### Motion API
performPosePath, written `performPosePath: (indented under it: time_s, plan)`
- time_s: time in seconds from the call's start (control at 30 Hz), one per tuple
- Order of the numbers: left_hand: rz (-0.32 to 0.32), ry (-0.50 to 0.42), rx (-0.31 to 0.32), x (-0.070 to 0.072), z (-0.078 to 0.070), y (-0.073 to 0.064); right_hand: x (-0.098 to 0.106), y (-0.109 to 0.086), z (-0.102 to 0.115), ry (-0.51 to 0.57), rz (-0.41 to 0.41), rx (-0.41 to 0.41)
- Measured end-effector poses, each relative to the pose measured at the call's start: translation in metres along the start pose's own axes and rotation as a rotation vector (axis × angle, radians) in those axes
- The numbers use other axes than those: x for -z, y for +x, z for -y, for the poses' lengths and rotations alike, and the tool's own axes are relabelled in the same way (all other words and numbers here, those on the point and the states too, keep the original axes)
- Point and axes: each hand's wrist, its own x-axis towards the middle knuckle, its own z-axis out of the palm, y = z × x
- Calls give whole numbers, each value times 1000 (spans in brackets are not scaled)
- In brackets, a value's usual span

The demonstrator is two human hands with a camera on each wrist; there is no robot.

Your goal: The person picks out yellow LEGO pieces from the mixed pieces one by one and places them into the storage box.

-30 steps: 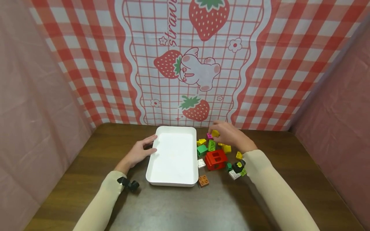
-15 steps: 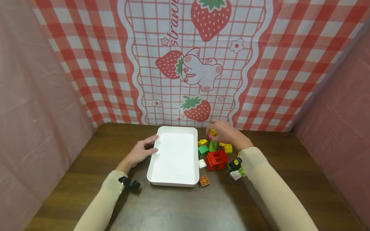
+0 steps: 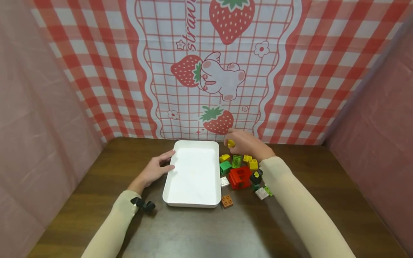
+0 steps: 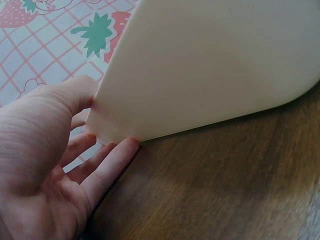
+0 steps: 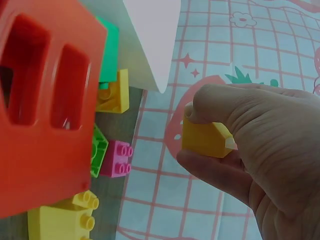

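Observation:
My left hand rests against the left side of a white tray, its fingers touching the outer wall; in the left wrist view the fingertips meet that wall. My right hand pinches a yellow toy brick between thumb and fingers, raised above the table behind the other bricks. The brick has a slanted face and partly hides behind the fingers. Below and nearer lie a green brick, a lime tile, yellow bricks and a red window block. A pink brick shows in the right wrist view.
To the tray's right lie a white brick and an orange brick. Another white brick lies near my right sleeve. A strawberry-print cloth hangs behind the table, with pink curtains at both sides.
My right hand has lifted the yellow brick off the pile and moved slightly left and up. The pink brick is now hidden in the head view. My left hand stays at the tray.

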Motion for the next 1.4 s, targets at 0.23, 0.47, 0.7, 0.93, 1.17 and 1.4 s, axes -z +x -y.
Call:
performPosePath:
  time_s: [0.23, 0.47, 0.7, 0.93, 1.17, 1.4]
  plan:
    - [-2, 2, 1, 0, 1, 0, 3, 5, 12, -7, 19, 1]
    - [4, -4, -2, 0, 3, 3, -1, 11, 19, -8, 33, 24]
    - [-6, -10, -9, 1, 2, 2, -5, 23, 30, 8, 43, 49]
    - [-5, -16, -14, 0, 2, 1, -6, 32, 45, 5, 73, 42]
    - [-2, -10, -13, 0, 2, 4, -1, 42, 53, -15, 91, 60]
    - [-4, -23, 0, 3, 2, 8, 6, 57, 53, -15, 75, 63]
